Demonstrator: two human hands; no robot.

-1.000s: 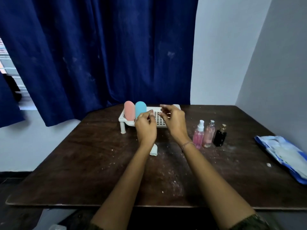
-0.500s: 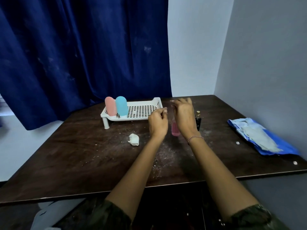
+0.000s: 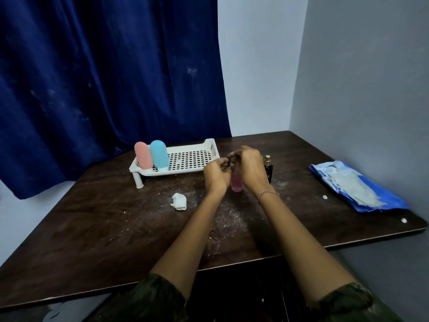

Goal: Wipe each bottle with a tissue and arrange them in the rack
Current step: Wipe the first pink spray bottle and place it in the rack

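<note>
A white perforated rack (image 3: 210,148) stands at the back of the table, with a pink bottle (image 3: 143,155) and a blue bottle (image 3: 159,154) upright at its left end. To the right of the rack a pink spray bottle (image 3: 236,184) stands on the table between my hands. My right hand (image 3: 249,168) curls over its top from the right. My left hand (image 3: 216,174) is curled beside its neck, and what its fingertips touch is hidden. Just behind my right hand stands a black bottle (image 3: 268,167). A crumpled tissue (image 3: 179,201) lies left of my left forearm.
A blue tissue pack (image 3: 355,185) lies open at the table's right edge. The dark wooden table (image 3: 104,228) is dusted with white crumbs. A blue curtain hangs behind the rack, and a grey wall runs close along the right side.
Both hands left the rack and moved right to the standing bottles. They have now closed in round the top of the pink spray bottle. The view has swung to the right.
</note>
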